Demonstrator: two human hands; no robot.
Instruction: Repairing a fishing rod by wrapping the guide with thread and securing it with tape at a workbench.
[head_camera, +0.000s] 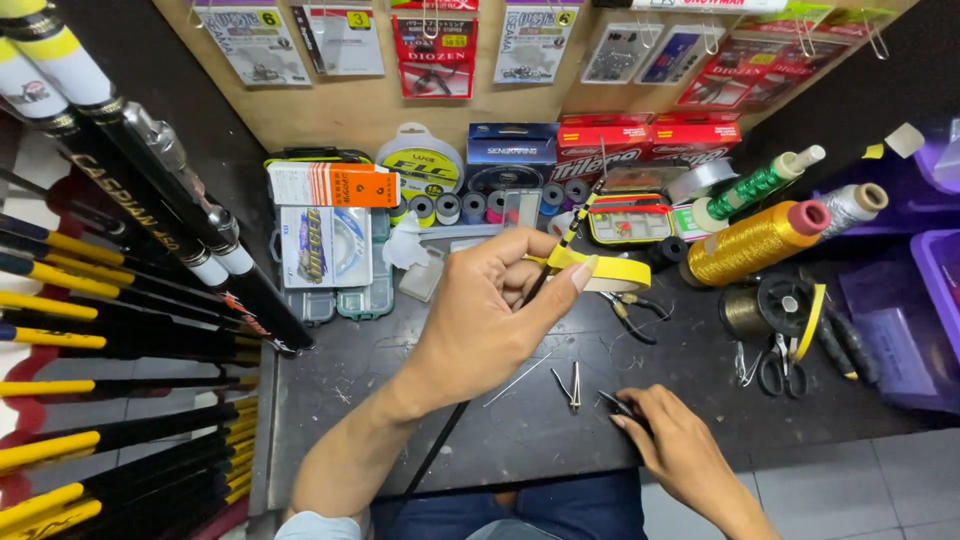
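Observation:
My left hand (490, 310) is raised over the dark worktop (400, 360) and grips a thin black rod blank (570, 232) together with a roll of yellow tape (612, 271), a strip of tape running to the rod. The rod runs from between my knees up toward the back shelf. My right hand (672, 445) rests low at the table's front edge, fingers pinched on a small dark tool (617, 402). Small metal tweezers (575, 383) and a thin wire (518, 378) lie on the table between my hands.
Several black and yellow fishing rods (120, 300) stand at the left. Gold (755, 243), green (755, 190) and silver (850, 205) thread spools, scissors (775, 365), pliers (632, 312), line spools and tackle boxes crowd the back. Packets hang on the board above. Purple bins (930, 290) sit at the right.

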